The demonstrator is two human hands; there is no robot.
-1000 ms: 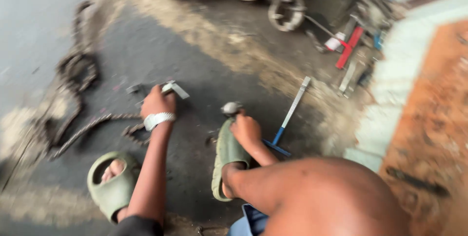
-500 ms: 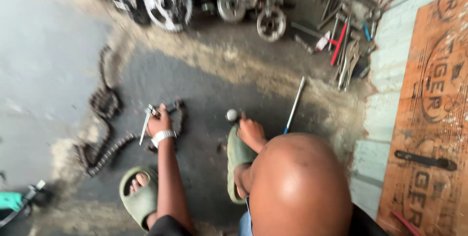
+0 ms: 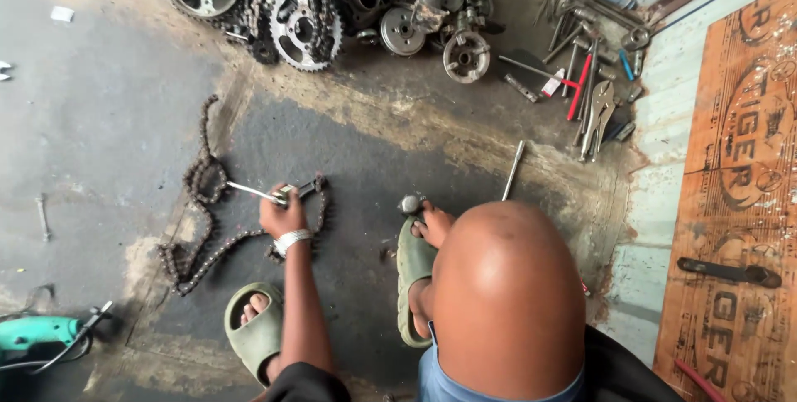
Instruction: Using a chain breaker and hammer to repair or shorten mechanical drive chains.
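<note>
- Left hand (image 3: 281,215) fisted around a thin metal tool (image 3: 253,193), fingers clamped on its handle end; the shaft points out left over the chain.
- Drive chain (image 3: 199,227) lies in loose loops on the dark oily floor (image 3: 357,161); one end sits right at the left hand, the rest curls away left and toward the green sandal (image 3: 256,331).
- Right hand (image 3: 432,221) rests on the toe of the other sandal, fingers closed on a small round metal piece (image 3: 410,203), likely a hammer head; the handle is hidden, so the exact grip can't be told.
- Handling judgement: chain looks heavy, limp and greasy; it will sag and slip. Best gripped at the links beside the tool, or pinned flat to the floor.
- Sprockets (image 3: 290,12) are heaped at top, well apart; wrenches and pliers (image 3: 594,95) top right; a loose metal rod (image 3: 513,171) lies near the right hand.
</note>
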